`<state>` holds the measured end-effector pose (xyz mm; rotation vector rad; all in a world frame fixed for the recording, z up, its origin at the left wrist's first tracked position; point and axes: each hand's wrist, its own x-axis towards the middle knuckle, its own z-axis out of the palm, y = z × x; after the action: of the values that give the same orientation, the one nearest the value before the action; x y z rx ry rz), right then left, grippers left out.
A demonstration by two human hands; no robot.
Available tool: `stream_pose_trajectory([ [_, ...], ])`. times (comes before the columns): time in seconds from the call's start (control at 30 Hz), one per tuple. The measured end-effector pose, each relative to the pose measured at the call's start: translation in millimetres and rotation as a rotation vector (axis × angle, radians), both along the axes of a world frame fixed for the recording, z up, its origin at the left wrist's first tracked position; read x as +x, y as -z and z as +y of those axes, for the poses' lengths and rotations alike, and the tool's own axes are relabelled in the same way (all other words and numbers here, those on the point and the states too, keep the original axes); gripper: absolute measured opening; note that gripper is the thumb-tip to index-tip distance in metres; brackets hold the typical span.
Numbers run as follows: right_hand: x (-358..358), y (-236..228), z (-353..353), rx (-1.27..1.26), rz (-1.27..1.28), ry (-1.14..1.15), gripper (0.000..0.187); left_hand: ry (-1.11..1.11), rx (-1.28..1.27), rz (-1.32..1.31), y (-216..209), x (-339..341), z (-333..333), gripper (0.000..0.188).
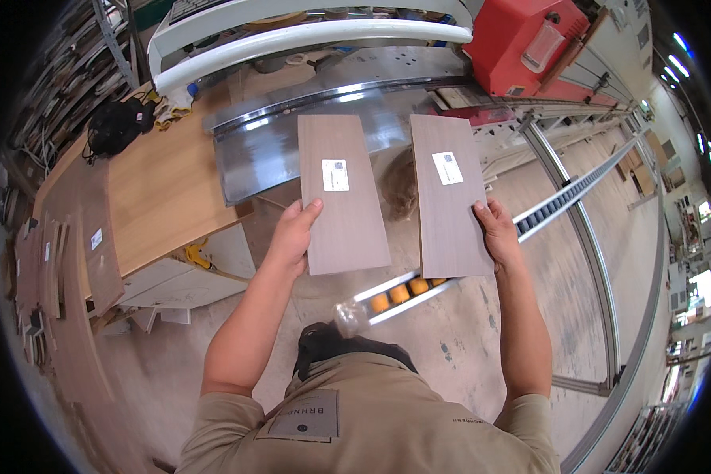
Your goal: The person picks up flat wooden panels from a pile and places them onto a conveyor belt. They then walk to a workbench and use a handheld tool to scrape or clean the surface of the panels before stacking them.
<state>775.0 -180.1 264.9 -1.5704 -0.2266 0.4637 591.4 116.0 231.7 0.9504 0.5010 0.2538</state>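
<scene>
Two grey-brown wood-look panels, each bearing a white label, are held up side by side with a gap between them. My left hand (295, 233) is closed on the outer edge of the left panel (346, 229), its thumb over the front face. Gripping the right panel (454, 225) by its outer edge is my right hand (499, 233); most of its fingers are hidden behind the board. Both panels are raised in front of a shiny metal machine table (261, 162). Beyond the right panel stands a red machine housing (509, 47).
At the left is a wooden worktop (162, 186) with a black mesh-like item (120, 125) and gloves (174, 109). Labelled boards (95, 237) lie along its outer side. A roller track (565, 197) passes beneath the panels; a metal frame (584, 245) stands right. A white rail (316, 35) crosses the back.
</scene>
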Motion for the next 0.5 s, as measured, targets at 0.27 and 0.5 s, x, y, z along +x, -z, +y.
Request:
stream_pose_trajectory([
  [0.27,125.7,28.1,2.3,-0.020,0.041,-0.172,0.035,-0.062,0.032,0.150,-3.9,90.5,-28.9,0.043],
  [0.5,219.3,20.6,-3.2,0.190,0.266,-0.359,0.049,-0.200,-0.011,0.295,-19.9,162.3,-79.5,0.050],
])
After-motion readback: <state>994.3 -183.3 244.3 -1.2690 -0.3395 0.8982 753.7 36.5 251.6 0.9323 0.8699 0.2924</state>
